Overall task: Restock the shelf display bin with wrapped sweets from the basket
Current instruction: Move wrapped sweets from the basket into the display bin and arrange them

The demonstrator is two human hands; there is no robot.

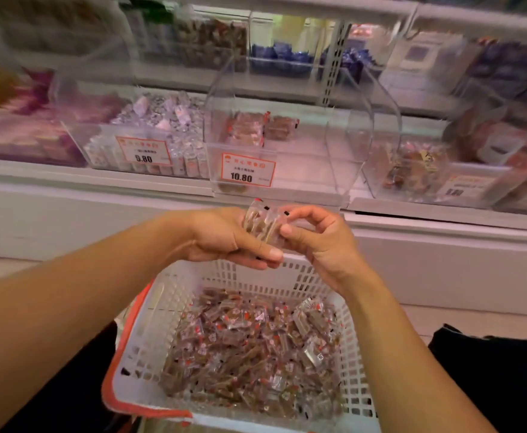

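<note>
Hands are meeting above the far rim of the basket [159, 310], and between them a small bunch of wrapped sweets [260, 225] is being held. Leftmost, the left hand [224, 237] is curling its fingers under and around the bunch, with the thumb lying along the near side and pointing toward the other hand. Just right of it, the packets are standing nearly on end, their long axes running from the palm up and slightly away toward the shelf, clear wrapper tips with red marks poking above the fingers. Further right, the right hand [321, 235] is pinching the same bunch from its side, thumb pressing the lower packets and the bent fingers touching the upper wrapper edges. Below both hands, the white slotted basket is holding a loose heap of the same brown sweets [252, 348], lying flat and pointing every way. Beyond the hands, directly ahead of the bunch, the clear display bin [343, 145] with the 10.80 price tag [248, 174] is sitting on the shelf, a few matching packets resting at its back left.
</note>
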